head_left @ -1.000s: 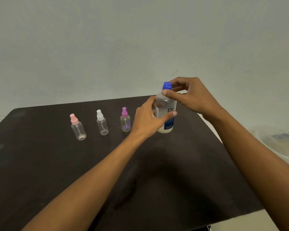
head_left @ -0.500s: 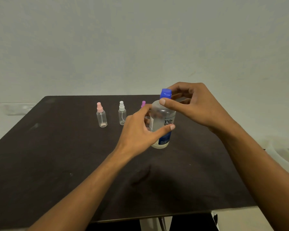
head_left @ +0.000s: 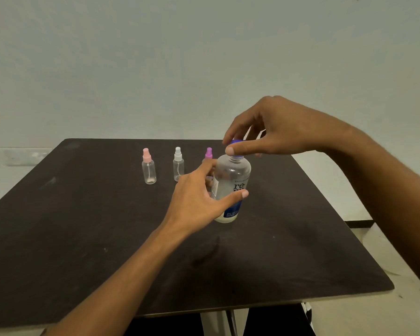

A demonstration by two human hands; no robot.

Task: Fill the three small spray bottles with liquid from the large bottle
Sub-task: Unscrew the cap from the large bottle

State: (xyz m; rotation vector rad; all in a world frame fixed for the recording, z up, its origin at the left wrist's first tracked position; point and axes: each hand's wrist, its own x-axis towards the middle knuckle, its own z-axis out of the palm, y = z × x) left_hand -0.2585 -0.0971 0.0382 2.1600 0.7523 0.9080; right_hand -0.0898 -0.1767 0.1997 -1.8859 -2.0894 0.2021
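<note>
A big dark brown table [head_left: 83, 238] stands by a plain pale wall [head_left: 155, 57]. A long white plate [head_left: 24, 156] sits low on the wall, at the left. A thin leg [head_left: 231, 322] shows under the table. The floor [head_left: 349, 318] is pale.

Left hand [head_left: 197, 200] grips the large bottle [head_left: 233, 175] — right hand [head_left: 277, 127] pinches its cap [head_left: 237, 142].
</note>
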